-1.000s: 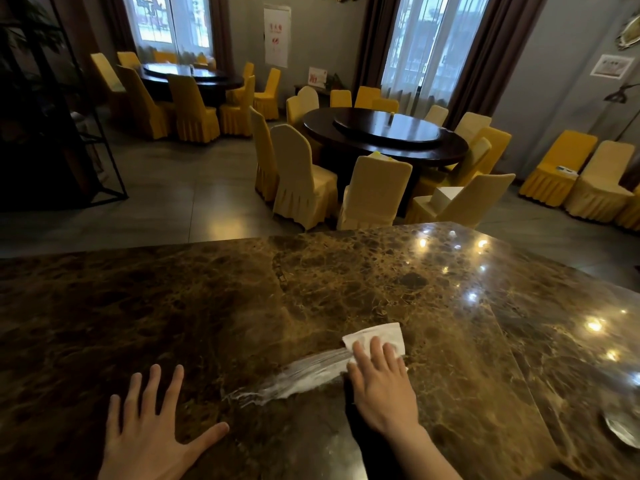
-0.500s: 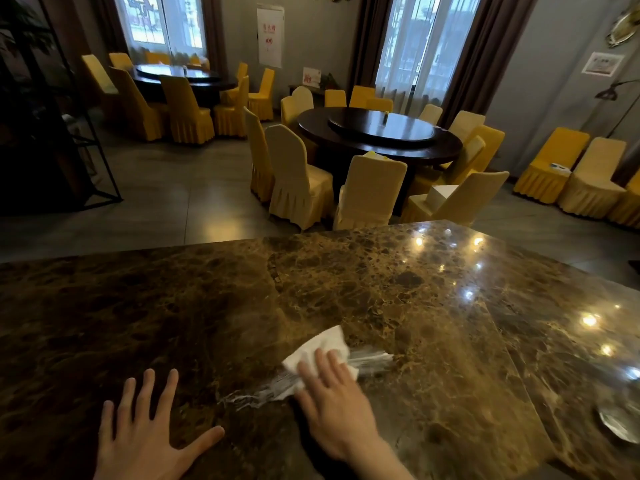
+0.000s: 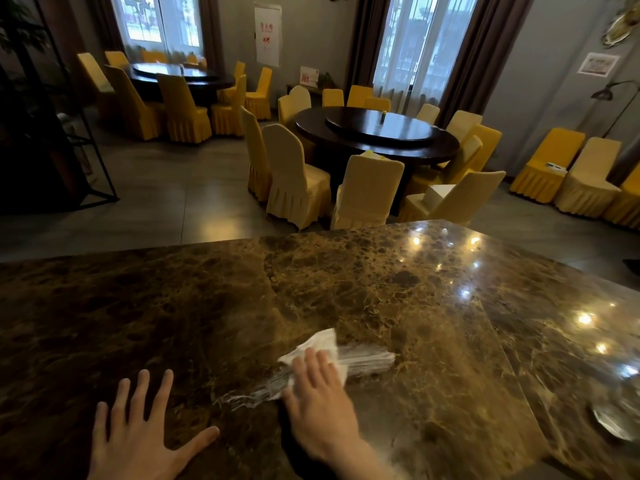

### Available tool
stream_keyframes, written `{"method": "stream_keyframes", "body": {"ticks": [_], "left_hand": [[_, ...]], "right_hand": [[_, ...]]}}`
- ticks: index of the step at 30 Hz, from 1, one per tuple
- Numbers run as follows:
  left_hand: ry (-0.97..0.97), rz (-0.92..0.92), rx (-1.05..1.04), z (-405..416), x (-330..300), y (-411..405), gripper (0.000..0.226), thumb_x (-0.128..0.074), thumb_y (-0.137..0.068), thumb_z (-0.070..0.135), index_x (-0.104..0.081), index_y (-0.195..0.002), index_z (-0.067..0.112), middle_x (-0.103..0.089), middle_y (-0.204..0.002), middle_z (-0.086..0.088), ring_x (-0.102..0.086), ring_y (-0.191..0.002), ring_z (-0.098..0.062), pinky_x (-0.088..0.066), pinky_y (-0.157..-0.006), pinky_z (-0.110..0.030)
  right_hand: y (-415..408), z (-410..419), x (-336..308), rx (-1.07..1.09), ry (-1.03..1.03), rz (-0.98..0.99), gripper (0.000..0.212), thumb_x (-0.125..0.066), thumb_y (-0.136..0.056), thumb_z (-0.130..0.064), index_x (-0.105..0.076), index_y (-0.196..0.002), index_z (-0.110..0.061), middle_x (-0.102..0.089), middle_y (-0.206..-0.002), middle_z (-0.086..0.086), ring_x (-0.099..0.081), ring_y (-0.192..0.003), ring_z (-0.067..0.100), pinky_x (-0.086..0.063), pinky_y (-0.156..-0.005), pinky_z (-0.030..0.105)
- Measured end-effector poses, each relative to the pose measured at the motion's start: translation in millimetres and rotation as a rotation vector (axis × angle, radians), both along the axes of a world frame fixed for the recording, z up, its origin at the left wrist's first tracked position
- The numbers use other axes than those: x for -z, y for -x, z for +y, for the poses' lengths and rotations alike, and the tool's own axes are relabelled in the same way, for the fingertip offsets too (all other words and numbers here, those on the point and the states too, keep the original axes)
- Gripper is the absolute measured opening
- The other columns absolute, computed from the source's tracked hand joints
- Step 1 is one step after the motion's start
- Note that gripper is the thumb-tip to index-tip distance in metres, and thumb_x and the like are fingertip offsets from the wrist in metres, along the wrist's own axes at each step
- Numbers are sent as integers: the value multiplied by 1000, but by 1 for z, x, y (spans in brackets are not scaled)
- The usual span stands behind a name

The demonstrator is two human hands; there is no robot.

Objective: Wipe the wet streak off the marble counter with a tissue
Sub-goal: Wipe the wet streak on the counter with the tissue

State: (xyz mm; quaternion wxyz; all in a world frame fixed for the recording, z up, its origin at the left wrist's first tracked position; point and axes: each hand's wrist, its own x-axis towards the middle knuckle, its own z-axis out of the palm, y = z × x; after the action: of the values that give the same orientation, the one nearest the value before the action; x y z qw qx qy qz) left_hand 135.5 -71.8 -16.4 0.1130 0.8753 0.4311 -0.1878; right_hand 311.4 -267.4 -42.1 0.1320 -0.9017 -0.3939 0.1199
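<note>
A brown veined marble counter (image 3: 363, 292) fills the lower half of the head view. A pale wet streak (image 3: 367, 358) runs across it from lower left to right, showing on both sides of my right hand. My right hand (image 3: 320, 396) lies flat on a crumpled white tissue (image 3: 322, 342) and presses it onto the streak; only the tissue's far edge shows past my fingers. My left hand (image 3: 138, 434) rests palm down on the counter to the left, fingers spread, holding nothing.
A shiny puddle or dish (image 3: 614, 419) sits at the counter's right edge. Beyond the counter stand a dark round table (image 3: 377, 133) ringed by yellow covered chairs (image 3: 294, 178) and a black metal rack (image 3: 86, 161) at the left.
My right hand has slid the tissue left along the streak, uncovering a smeared wet stretch on its right. The left hand has stayed put.
</note>
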Motion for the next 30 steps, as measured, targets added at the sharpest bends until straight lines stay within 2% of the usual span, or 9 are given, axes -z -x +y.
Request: {"method": "stream_keyframes", "body": {"ticks": [5, 9, 13, 15, 17, 19, 21, 26, 30], "left_hand": [[3, -6, 3, 0, 0, 1, 142, -1, -38, 110, 36, -152, 33, 32, -170, -3, 25, -158, -29, 10, -131, -54], [16, -19, 4, 3, 3, 2, 142, 0, -37, 112, 37, -149, 34, 32, -169, -2, 26, -158, -29, 12, -131, -54], [13, -28, 8, 4, 6, 3, 143, 1, -34, 113, 39, -148, 34, 33, -169, -2, 27, -158, -28, 13, -130, -54], [14, -23, 7, 4, 7, 2, 144, 3, -33, 113, 39, -148, 35, 33, -169, -2, 28, -157, -29, 13, -130, -54], [9, -24, 5, 4, 8, 5, 144, 4, -32, 113, 39, -148, 35, 34, -169, -2, 28, -157, -29, 13, -130, -54], [13, -17, 6, 4, 9, 5, 143, 5, -32, 113, 40, -146, 35, 34, -168, -2, 29, -157, -29, 13, -130, -54], [-2, -30, -13, 8, 10, 10, 143, 6, -32, 113, 41, -145, 34, 35, -168, -1, 29, -157, -29, 13, -130, -54], [-1, -70, 6, 7, 12, 6, 147, 9, -30, 114, 39, -149, 34, 34, -168, -2, 30, -156, -28, 14, -130, -55], [-10, -103, 25, 5, 14, 7, 150, 10, -29, 114, 37, -152, 34, 35, -168, -3, 32, -156, -28, 16, -130, -55]], "right_hand": [[12, 5, -6, -239, -42, 39, 53, -22, -106, -51, -21, -156, -33, -5, -169, -1, 7, -155, 21, 8, -122, 36], [-27, -26, -12, -43, 18, -57, 52, -28, -107, -42, -21, -158, -33, -6, -169, 0, 0, -155, 24, -7, -125, 38], [-51, -45, -17, 79, 42, -65, 61, -45, -101, -10, -26, -156, -28, -12, -169, 0, -7, -155, 23, -25, -121, 36], [-45, -44, -17, 69, 19, -101, 57, -49, -96, -6, -37, -149, -24, -27, -163, 1, -20, -151, 24, -40, -111, 37], [-34, -40, -14, 33, -9, -160, 43, -53, -93, -9, -51, -133, -25, -45, -145, -5, -37, -138, 21, -50, -91, 37], [-25, -35, -17, -26, -55, -174, 29, -57, -92, -15, -59, -117, -27, -55, -124, -9, -47, -124, 17, -49, -77, 33], [-15, -23, -20, -130, -102, -157, 21, -60, -91, -21, -63, -110, -28, -58, -114, -10, -52, -116, 15, -46, -73, 30], [-1, -16, -22, -311, -168, -30, 35, -54, -98, -26, -56, -132, -27, -53, -142, -10, -41, -136, 15, -53, -91, 38], [10, 6, -22, -332, -181, 56, 64, -56, -94, -9, -38, -151, -30, -36, -160, -9, -23, -150, 14, -37, -114, 39]]}}
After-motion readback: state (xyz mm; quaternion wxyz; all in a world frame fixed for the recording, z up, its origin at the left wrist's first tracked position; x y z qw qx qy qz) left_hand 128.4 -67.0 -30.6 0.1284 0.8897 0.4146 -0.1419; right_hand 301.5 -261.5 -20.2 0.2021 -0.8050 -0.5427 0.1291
